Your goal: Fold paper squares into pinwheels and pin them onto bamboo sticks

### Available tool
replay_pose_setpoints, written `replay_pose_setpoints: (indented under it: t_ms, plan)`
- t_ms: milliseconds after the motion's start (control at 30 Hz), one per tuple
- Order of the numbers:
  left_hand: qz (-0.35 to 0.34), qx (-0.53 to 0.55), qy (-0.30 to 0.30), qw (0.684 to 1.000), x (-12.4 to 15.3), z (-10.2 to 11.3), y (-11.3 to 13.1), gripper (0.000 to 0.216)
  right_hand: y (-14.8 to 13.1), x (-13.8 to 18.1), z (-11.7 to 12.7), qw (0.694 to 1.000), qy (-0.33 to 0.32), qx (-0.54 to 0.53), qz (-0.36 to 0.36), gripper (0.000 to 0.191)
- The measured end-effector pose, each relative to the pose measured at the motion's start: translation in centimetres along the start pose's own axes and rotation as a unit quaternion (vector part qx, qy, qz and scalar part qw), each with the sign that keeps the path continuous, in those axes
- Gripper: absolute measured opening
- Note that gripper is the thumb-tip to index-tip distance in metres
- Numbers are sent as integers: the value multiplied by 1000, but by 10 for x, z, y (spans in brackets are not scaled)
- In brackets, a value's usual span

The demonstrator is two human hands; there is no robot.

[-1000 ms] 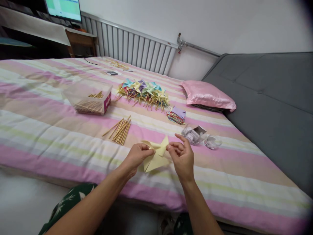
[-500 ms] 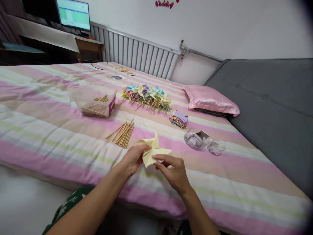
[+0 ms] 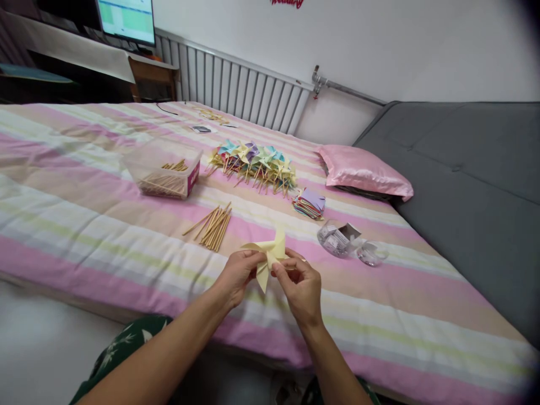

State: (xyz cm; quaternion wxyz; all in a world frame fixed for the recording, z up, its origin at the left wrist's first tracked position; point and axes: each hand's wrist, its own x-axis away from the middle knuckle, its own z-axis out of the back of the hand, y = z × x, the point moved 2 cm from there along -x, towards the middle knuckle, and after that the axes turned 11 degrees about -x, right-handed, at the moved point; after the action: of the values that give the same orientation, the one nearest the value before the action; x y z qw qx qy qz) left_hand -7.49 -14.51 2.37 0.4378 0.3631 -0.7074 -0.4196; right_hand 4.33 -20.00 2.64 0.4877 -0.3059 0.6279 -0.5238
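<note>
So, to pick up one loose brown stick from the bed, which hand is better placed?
Probably the left hand: the loose sticks lie nearer to it. The right hand, farther away, also pinches the yellow paper, so it might hold that alone.

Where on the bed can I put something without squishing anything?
There's bare striped cover left of the stick box and loose sticks, and between the rightmost clear plastic piece and the headboard. It's crowded around the pinwheels and paper stack, and where the left hand and right hand hold yellow paper.
</note>
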Motion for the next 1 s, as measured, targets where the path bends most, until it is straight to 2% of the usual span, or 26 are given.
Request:
replay_pose_setpoints:
  t_ms: [167,500,767,1000]
  plan:
    - [5,12,6,1000,2,-1,1,19,6,1,1,999,30,2,-11,17]
    - [-27,-7,17,999,-2,-1,-2,18,7,-1,1,998,58,37,-5,16]
    - [-43,-35,41,998,0,-2,-2,10,7,-4,4,996,50,73,-2,14]
    - [-50,-53,76,994,1,-5,-2,15,5,-4,2,995,32,90,-3,16]
